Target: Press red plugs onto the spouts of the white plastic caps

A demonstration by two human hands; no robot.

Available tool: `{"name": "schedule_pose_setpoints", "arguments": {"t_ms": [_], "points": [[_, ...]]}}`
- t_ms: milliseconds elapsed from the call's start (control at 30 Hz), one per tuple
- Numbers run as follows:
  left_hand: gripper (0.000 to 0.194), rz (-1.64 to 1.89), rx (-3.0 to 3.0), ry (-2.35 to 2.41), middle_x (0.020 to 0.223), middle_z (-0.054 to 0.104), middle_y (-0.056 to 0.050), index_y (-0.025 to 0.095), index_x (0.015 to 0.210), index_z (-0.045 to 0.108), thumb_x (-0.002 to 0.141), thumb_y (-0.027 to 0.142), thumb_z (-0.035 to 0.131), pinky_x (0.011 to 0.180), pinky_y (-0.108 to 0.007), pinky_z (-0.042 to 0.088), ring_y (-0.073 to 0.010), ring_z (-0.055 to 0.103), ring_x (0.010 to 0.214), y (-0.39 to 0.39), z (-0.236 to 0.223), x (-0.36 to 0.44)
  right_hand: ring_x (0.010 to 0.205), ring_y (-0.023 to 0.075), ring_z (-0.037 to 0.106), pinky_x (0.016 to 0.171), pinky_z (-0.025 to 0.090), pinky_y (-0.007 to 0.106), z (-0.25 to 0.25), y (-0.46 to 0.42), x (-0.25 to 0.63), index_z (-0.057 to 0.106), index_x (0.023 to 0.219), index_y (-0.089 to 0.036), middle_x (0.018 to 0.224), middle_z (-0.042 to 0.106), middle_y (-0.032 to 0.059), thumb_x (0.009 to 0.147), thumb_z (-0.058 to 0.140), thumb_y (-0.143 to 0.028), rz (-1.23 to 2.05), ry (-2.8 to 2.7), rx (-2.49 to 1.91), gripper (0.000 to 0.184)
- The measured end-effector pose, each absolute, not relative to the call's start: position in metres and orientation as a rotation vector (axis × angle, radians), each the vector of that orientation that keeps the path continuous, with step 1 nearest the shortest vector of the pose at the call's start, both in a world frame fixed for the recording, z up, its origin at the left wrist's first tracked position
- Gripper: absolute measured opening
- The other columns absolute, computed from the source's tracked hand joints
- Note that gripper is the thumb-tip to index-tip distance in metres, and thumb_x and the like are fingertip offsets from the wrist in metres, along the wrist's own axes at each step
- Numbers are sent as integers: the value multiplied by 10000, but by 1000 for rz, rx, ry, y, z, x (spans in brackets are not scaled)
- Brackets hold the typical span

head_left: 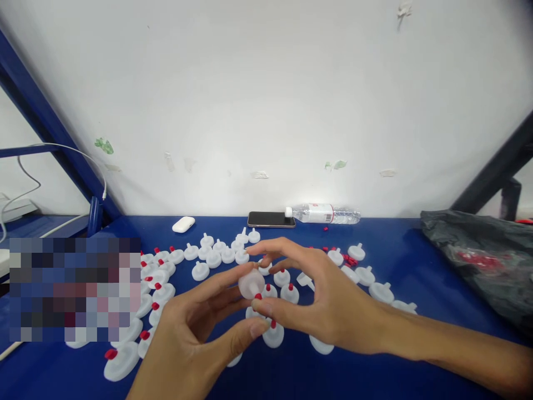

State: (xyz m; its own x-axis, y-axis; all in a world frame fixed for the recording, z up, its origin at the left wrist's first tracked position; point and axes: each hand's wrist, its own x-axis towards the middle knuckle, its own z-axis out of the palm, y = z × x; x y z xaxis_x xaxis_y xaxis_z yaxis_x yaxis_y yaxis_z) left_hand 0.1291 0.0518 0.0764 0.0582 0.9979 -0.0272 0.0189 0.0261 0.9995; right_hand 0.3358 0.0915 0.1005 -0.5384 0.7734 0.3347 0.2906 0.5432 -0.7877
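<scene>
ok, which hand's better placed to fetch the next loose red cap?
Right hand, likely: the loose caps lie just beyond it. Left hand is farther off, and both are busy at the disc.

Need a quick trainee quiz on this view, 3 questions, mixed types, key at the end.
1. Which lies closest to the phone?
A) white case
B) bottle
C) cable

2. True or false: the disc between the hands has a red cap, with the right hand's thumb at it.

3. Fill in: the dark bag is on the ____ side of the table.

Key: 1 B; 2 true; 3 right
</scene>
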Motion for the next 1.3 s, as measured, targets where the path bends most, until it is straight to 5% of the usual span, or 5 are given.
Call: {"name": "schedule_pose_setpoints", "arguments": {"t_ms": [367,567,900,1133,1300], "points": [[395,1173,946,1036,946,825,-5,311,940,837,567,296,966,770,-239,640,-205,778,866,41,85,149,1046,235,724,937,555,341,101,96,335,726,1262,-223,1116,775,30,825,717,-77,1546,-1984,-633,461],[450,1136,1024,1096,913,820,-51,276,962,845,538,360,970,434,-154,519,-104,631,564,39,86,147,956,212,723,837,549,302,106,88,333,758,1211,-211,1030,774,23,812,700,-43,1658,-1907,-615,437],[429,1123,1055,1125,988,814,-76,261,975,834,585,394,954,415,-161,514,-180,712,690,39,87,149,793,137,655,725,532,240,98,91,332,760,1117,-228,894,716,-23,813,689,-101,1559,-1910,-653,337],[476,1244,1046,972,1196,759,-68,304,1233,614,817,418,813,743,-301,647,-248,759,953,47,78,144,1032,186,692,885,524,289,97,103,338,732,1162,-288,1148,750,-9,866,759,-219,771,-2116,-746,306],[403,1260,1108,974,1306,700,-76,297,1286,552,920,437,647,754,-346,643,-313,674,1185,49,75,136,831,165,700,804,516,313,105,110,344,774,941,-225,902,790,-2,969,683,-275,419,-2243,-682,107]]}}
